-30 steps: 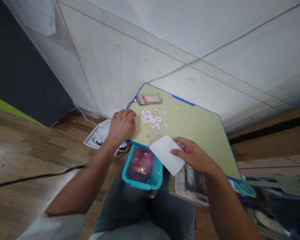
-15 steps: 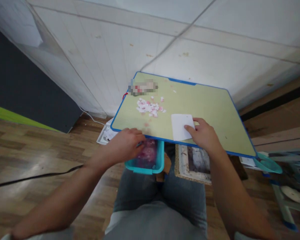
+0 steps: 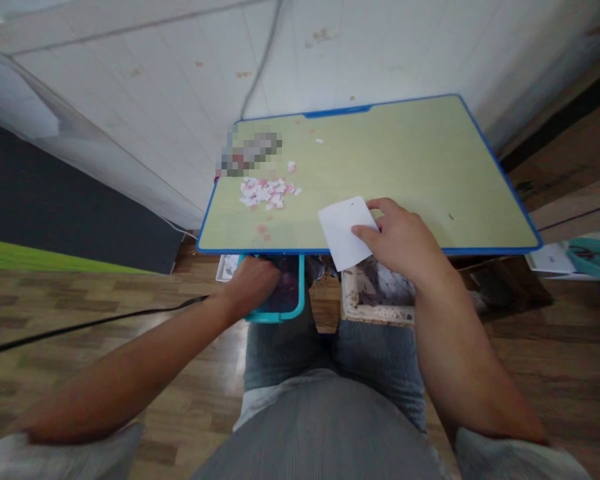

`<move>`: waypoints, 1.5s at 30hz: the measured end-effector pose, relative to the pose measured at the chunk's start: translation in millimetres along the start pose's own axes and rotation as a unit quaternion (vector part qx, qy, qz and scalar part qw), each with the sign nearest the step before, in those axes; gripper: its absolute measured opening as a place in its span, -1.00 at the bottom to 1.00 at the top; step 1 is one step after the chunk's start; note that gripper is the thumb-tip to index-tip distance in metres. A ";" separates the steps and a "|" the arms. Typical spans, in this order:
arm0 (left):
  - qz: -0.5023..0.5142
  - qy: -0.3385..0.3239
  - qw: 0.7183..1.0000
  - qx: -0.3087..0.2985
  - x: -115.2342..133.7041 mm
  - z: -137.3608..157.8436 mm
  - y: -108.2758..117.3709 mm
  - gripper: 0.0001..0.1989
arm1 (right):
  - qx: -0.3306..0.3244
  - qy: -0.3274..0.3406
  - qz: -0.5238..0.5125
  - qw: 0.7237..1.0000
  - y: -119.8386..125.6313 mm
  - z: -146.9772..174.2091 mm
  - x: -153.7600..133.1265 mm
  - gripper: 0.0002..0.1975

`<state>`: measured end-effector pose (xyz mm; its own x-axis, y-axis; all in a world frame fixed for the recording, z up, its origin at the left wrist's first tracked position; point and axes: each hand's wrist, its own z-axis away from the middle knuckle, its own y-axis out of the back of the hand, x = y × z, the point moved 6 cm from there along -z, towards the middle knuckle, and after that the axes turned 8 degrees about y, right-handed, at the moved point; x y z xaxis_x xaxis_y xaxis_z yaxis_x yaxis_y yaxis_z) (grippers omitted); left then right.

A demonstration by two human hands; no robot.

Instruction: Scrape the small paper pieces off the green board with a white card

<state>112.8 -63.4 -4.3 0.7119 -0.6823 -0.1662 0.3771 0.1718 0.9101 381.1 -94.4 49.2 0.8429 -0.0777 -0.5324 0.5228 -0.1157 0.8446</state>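
My right hand (image 3: 397,233) pinches a white card (image 3: 347,230) by its right edge, thumb on top. The card is tilted and overhangs the front rim of the small table (image 3: 405,160), which has a yellow-green top and blue edging. My left hand (image 3: 255,283) reaches down into a turquoise basket (image 3: 301,287) below the table's front edge; its fingertips are hidden inside. Dark reddish-purple contents (image 3: 287,283) show in the basket, too dim to name. A pile of small white and pink paper pieces (image 3: 265,192) lies on the left part of the tabletop.
A blurred-out item (image 3: 253,153) lies at the table's back left. Under the front edge stands a speckled, light-rimmed box (image 3: 377,313) with greyish contents. At the right are a brown box (image 3: 510,290) and another turquoise basket (image 3: 595,257). A white wall (image 3: 180,100) stands behind.
My left hand has moved down from the table's front edge into the turquoise basket. My right hand has turned the card and drawn it slightly past the front rim. The camera view has shifted.
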 end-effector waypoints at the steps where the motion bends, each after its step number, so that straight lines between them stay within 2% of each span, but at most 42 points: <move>1: -0.011 0.001 1.000 -0.007 0.2 -1.5 -1.9 -0.71 | -0.002 0.000 0.000 1.000 0.3 1.0 0.2 -0.47; 5: -0.046 0.005 0.998 -0.032 -4.3 -6.4 -6.4 -0.76 | -0.004 0.003 -0.006 1.000 0.2 3.2 1.8 -0.47; 8: -0.049 -0.012 0.998 -0.027 -6.2 -1.9 0.6 -0.75 | 0.000 0.005 -0.020 1.000 0.5 3.7 3.5 -0.48; 13: 0.018 -0.011 1.000 0.005 -10.0 17.5 16.8 -0.78 | -0.003 0.005 -0.025 1.000 0.9 3.7 4.5 -0.49; 16: 0.110 0.021 0.994 0.019 -17.7 27.0 18.2 -0.82 | -0.006 0.009 -0.018 1.000 0.1 2.9 4.3 -0.48; 21: 0.312 0.067 0.947 0.041 -31.4 35.9 18.2 -0.88 | -0.006 0.012 -0.019 1.000 -2.4 0.8 5.5 -0.49; 29: 0.418 0.108 0.895 0.113 -44.7 42.5 24.8 -0.85 | -0.006 0.017 -0.014 1.000 -3.3 0.1 6.2 -0.48; 31: 0.408 0.107 0.901 0.107 -44.8 43.2 24.6 -0.82 | -0.003 0.017 -0.015 1.000 -3.0 0.4 6.0 -0.47; 34: 0.351 0.096 0.928 0.081 -43.0 43.4 22.6 -0.76 | -0.002 0.016 -0.014 1.000 -2.8 0.8 6.0 -0.48; 39: 0.151 0.052 0.981 0.107 -36.2 37.8 21.5 -0.74 | -0.003 0.021 -0.012 1.000 -3.8 0.9 6.1 -0.48; 42: 0.034 0.013 0.998 0.054 -22.7 26.5 11.8 -0.79 | -0.006 0.023 -0.012 1.000 -4.8 0.9 5.9 -0.48; 45: -0.028 0.019 0.999 0.006 -12.8 15.1 4.3 -0.78 | -0.003 0.025 -0.010 1.000 -3.8 2.0 4.7 -0.49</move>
<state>96.4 -64.7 7.5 0.7125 -0.6624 -0.2314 0.4098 0.1250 0.9036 382.8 -96.3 43.3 0.8376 -0.0263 -0.5456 0.5400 -0.1103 0.8344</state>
